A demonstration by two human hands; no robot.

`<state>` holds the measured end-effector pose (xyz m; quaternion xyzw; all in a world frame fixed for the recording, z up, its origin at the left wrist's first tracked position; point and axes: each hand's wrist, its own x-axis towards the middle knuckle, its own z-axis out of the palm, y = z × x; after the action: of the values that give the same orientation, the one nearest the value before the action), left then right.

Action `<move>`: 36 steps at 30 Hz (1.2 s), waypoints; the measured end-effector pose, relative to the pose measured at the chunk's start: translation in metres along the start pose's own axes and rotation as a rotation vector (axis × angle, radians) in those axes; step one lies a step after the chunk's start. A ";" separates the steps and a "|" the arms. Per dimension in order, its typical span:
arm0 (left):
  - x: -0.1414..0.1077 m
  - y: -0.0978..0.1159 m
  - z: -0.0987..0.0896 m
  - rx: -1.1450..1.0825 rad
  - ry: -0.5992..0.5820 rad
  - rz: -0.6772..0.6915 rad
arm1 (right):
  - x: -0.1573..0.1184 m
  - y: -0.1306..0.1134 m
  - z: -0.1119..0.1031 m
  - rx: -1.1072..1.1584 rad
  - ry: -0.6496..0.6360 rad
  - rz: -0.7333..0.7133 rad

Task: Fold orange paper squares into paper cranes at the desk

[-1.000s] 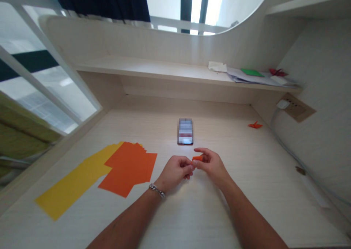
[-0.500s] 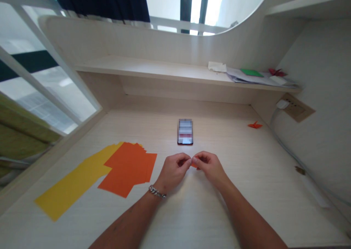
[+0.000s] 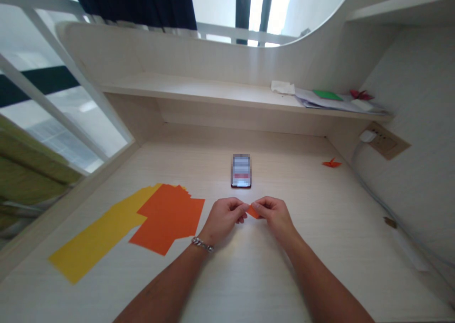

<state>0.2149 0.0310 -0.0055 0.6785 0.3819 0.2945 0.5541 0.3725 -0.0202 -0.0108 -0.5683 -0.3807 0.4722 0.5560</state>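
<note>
Between my two hands is a small folded piece of orange paper (image 3: 253,212), raised just over the desk (image 3: 245,280). My left hand (image 3: 225,217) pinches its left corner between thumb and forefinger; a chain bracelet circles that wrist. My right hand (image 3: 273,215) grips the right side, its thumb on top and covering part of the paper. Straight ahead of the hands lies a phone (image 3: 241,171) with its screen lit. Left of my left hand, orange sheets (image 3: 170,218) are spread over yellow sheets (image 3: 95,237).
A small folded orange paper figure (image 3: 332,163) sits at the back right. Beyond it, a plug (image 3: 367,136) is in the wall socket, its cable (image 3: 371,190) running down the right side. The shelf (image 3: 199,91) holds papers, a green sheet (image 3: 327,95) and a dark red paper figure (image 3: 361,95).
My left fingers have shifted slightly and loosened around the paper, so more of the orange piece shows between the hands. The whole view has moved slightly.
</note>
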 end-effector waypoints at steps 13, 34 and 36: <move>0.000 0.005 0.006 -0.166 -0.052 -0.023 | -0.002 -0.005 0.000 0.112 0.054 0.084; 0.003 -0.001 -0.001 -0.179 -0.036 0.016 | -0.003 -0.003 0.001 0.050 0.024 0.091; 0.003 0.000 -0.001 -0.168 -0.009 0.023 | -0.003 -0.003 0.000 0.049 -0.003 0.087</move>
<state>0.2156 0.0338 -0.0057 0.6354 0.3454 0.3289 0.6073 0.3716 -0.0224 -0.0079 -0.5700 -0.3446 0.5059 0.5481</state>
